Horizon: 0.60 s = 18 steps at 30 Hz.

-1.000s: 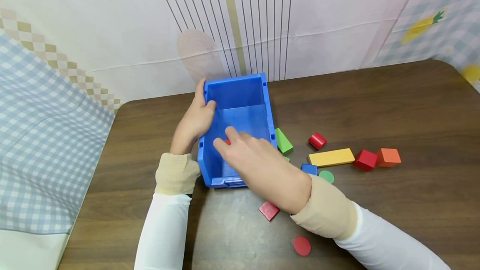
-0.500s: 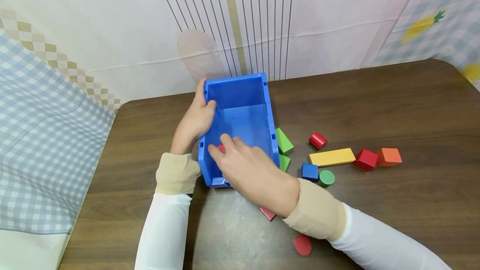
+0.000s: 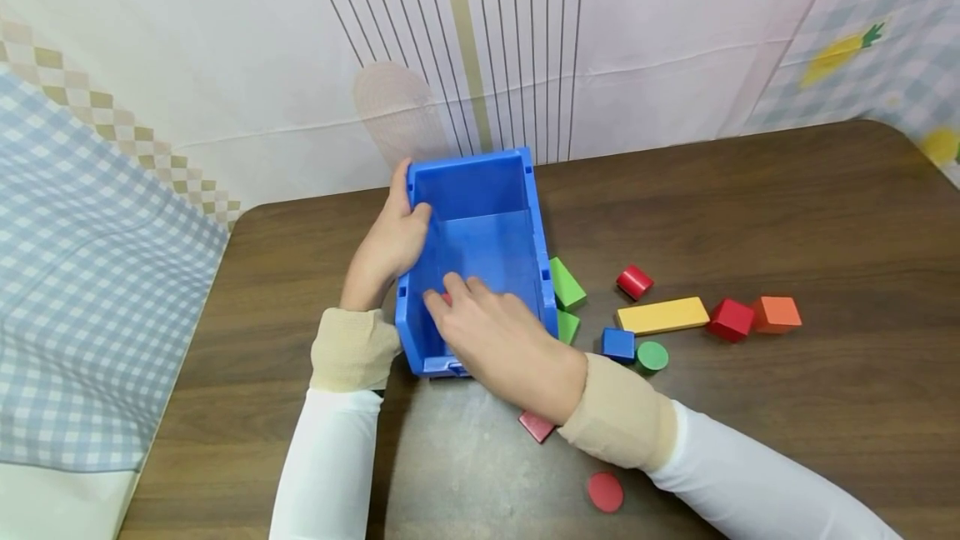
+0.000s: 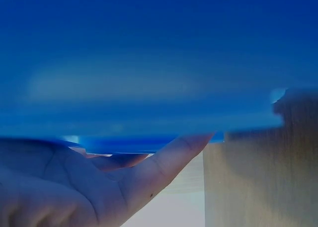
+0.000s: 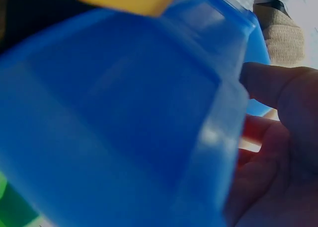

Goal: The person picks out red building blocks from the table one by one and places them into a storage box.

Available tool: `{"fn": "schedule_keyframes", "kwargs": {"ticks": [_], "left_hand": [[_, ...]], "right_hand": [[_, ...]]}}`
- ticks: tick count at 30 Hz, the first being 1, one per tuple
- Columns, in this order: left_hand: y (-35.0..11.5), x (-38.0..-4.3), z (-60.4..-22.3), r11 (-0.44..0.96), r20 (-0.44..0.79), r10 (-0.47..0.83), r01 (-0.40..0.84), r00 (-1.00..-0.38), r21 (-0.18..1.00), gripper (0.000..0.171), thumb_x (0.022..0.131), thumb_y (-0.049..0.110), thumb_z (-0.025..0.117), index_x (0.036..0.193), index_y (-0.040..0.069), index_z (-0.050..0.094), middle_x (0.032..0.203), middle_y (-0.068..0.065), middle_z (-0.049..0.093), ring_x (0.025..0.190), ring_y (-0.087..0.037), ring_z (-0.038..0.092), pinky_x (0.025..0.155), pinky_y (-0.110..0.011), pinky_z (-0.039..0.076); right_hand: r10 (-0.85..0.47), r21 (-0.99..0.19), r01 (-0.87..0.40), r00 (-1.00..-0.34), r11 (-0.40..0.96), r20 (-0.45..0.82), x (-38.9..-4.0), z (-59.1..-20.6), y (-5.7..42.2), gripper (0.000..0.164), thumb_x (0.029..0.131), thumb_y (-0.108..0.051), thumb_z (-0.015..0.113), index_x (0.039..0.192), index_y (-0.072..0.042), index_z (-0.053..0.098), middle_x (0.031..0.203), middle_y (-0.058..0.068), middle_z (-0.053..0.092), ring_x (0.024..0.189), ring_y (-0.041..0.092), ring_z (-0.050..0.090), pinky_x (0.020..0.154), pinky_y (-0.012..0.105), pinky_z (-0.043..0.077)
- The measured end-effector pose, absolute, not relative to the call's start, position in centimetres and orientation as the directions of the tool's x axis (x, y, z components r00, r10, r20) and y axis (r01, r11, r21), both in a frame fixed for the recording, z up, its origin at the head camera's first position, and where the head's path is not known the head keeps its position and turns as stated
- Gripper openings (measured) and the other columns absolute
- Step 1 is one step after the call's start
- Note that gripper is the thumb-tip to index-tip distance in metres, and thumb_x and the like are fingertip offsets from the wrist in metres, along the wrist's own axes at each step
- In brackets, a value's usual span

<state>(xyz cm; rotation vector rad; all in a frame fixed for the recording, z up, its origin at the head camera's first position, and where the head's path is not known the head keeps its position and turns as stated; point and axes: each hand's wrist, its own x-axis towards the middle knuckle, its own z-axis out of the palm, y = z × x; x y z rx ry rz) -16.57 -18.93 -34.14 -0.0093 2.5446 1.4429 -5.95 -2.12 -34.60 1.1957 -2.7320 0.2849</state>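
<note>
My left hand (image 3: 393,240) grips the left wall of a blue plastic bin (image 3: 536,227), its thumb over the rim; in the left wrist view the wall hides most of that hand (image 4: 124,187). Inside the bin, near its front end, my right hand (image 3: 498,332) pinches a red block (image 3: 447,299). Only a sliver of that block shows, so its shape is hidden. From the right wrist, the bin's wall (image 5: 124,113) fills much of the view beside the right hand's curled fingers (image 5: 271,83).
Right of the bin lie green blocks (image 3: 566,284), a red cylinder (image 3: 635,282), a yellow bar (image 3: 663,316), a blue cube (image 3: 618,344), a green cylinder (image 3: 652,356), a red cube (image 3: 731,320) and an orange cube (image 3: 777,315). Nearer are a red square block (image 3: 537,425) and a red disc (image 3: 605,492).
My right hand has shifted a little toward the bin's front end with the red block. More of the blue cube and a green block shows now. The left hand and bin stay put.
</note>
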Motion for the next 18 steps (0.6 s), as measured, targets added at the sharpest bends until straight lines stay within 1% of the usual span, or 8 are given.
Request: {"fn": "schedule_keyframes", "kwargs": {"ticks": [7,10,13,18], "left_hand": [[-19.0,-16.6,-34.1,0.523,-0.182,0.096,-0.106,-0.979,0.846,0.071,0.110,0.013,0.033,0.170,0.015,-0.005,0.176,-0.016,0.013,0.161,-0.032,0.015,0.129,-0.054,0.016],[-19.0,-16.6,-34.1,0.525,-0.185,0.097,-0.108,-0.978,0.844,0.071,0.110,0.013,0.033,0.170,0.016,-0.006,0.176,-0.016,0.013,0.161,-0.032,0.014,0.128,-0.055,0.016],[-19.0,-16.6,-34.2,0.526,-0.193,0.098,-0.114,-0.976,0.843,0.071,0.111,0.014,0.033,0.170,0.017,-0.006,0.176,-0.015,0.012,0.161,-0.032,0.014,0.128,-0.057,0.016],[-19.0,-16.6,-34.2,0.521,-0.198,0.098,-0.119,-0.975,0.845,0.070,0.111,0.015,0.032,0.170,0.018,-0.007,0.176,-0.014,0.011,0.161,-0.033,0.013,0.127,-0.058,0.017]], "right_hand": [[-0.717,-0.137,-0.740,-0.673,0.659,0.182,-6.2,-35.1,-2.2,0.032,0.098,-0.018,0.076,0.127,-0.005,0.070,0.103,0.010,0.065,0.083,0.022,0.065,0.056,0.033,0.060],[-0.715,-0.137,-0.740,-0.672,0.658,0.192,-6.3,-35.4,-2.2,0.027,0.099,-0.017,0.075,0.123,-0.005,0.071,0.102,0.010,0.067,0.084,0.022,0.066,0.057,0.033,0.060],[-0.706,-0.134,-0.736,-0.675,0.663,0.212,-6.4,-35.7,-2.3,0.021,0.099,-0.017,0.074,0.117,-0.005,0.072,0.100,0.010,0.068,0.082,0.022,0.067,0.055,0.033,0.059],[-0.679,-0.155,-0.720,-0.691,0.677,0.246,-6.6,-36.2,-2.3,0.021,0.100,-0.023,0.074,0.112,-0.006,0.074,0.096,0.010,0.070,0.079,0.023,0.069,0.055,0.036,0.060]]}}
